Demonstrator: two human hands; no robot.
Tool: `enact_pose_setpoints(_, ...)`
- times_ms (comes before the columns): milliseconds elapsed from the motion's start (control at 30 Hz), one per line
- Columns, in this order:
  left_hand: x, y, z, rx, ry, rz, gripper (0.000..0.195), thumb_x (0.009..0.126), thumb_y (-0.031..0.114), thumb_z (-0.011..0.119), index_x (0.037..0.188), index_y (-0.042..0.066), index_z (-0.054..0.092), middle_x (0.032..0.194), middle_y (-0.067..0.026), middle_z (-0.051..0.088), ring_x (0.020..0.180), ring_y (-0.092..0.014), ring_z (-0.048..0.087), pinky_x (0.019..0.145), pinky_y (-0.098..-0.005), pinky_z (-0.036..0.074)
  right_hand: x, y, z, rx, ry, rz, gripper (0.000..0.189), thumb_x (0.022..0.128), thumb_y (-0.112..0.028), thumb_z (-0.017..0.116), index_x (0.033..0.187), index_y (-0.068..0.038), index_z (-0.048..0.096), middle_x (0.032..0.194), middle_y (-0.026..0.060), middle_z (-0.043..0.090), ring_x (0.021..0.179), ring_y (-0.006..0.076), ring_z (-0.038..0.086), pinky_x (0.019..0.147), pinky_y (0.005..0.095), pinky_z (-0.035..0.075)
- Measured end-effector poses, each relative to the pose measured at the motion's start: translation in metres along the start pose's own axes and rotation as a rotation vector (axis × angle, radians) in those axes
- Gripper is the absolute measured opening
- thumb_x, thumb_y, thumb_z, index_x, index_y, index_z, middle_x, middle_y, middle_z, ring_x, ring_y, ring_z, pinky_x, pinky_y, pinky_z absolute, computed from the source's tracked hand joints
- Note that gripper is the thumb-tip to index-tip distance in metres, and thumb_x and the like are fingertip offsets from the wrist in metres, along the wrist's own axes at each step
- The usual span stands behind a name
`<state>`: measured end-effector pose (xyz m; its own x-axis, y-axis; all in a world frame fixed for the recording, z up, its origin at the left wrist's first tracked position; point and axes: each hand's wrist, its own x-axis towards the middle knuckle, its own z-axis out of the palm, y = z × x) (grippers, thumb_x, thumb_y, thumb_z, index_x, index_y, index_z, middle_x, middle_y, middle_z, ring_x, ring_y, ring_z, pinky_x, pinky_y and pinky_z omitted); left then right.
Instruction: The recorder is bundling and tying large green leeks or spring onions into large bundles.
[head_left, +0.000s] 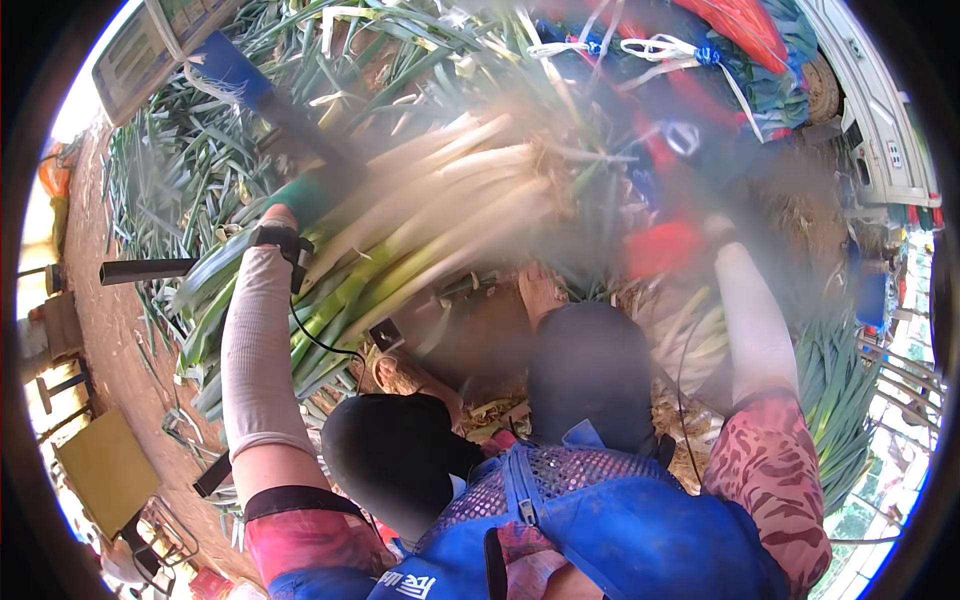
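Before me lies a thick bundle of large Welsh onions or leeks (450, 202), white root ends to the right and green leaves to the lower left. My left hand (300, 201), in a green glove, rests at the leafy side of the bundle; its fingers are hidden by blur. On the right, my right hand (701, 225) is beyond the roots, smeared by haze on the lens. A blurred red patch (664, 247) sits beside it, perhaps a glove or a wrap. A blurred white-rimmed thing (682, 139) shows above this hand. What the right hand holds cannot be made out.
Loose green stalks (195, 157) heap up at the left and back. Tied bundles with white cord (660, 49) lie at the upper right, near a pale vehicle panel (862, 82). More stalks (832, 405) lie at my right. A dark metal bar (148, 271) juts out left.
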<state>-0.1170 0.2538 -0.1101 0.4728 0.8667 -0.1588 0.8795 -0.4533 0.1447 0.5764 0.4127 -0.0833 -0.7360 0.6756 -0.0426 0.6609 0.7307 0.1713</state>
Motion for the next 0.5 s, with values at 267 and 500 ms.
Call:
enact_pose_setpoints(267,-0.007,0.094,-0.139,-0.37,-0.013,-0.403,0.047,0.096,0.037,0.05,0.129,0.004,0.056,0.118,-0.0172,0.064,0.111,-0.026,0.059,0.096,-0.0352,0.044,0.045,-0.123,-0.13,1.019,-0.032,0.362,0.037,0.092,-0.036,0.055,0.11,-0.005,0.065,0.09,0.0132,0.069,0.083,0.0256,0.065,0.077,0.0358,0.049)
enact_pose_setpoints(500,-0.027,0.188,-0.245,-0.259,0.347,-0.203,0.031,0.096,0.017,0.053,0.123,0.004,0.061,0.105,-0.0116,0.07,0.095,-0.017,0.064,0.087,-0.0303,0.049,0.011,-0.15,-0.218,0.555,0.116,0.017,0.031,0.091,-0.035,0.058,0.107,-0.009,0.066,0.089,0.0162,0.068,0.082,0.032,0.067,0.073,0.0399,0.05)
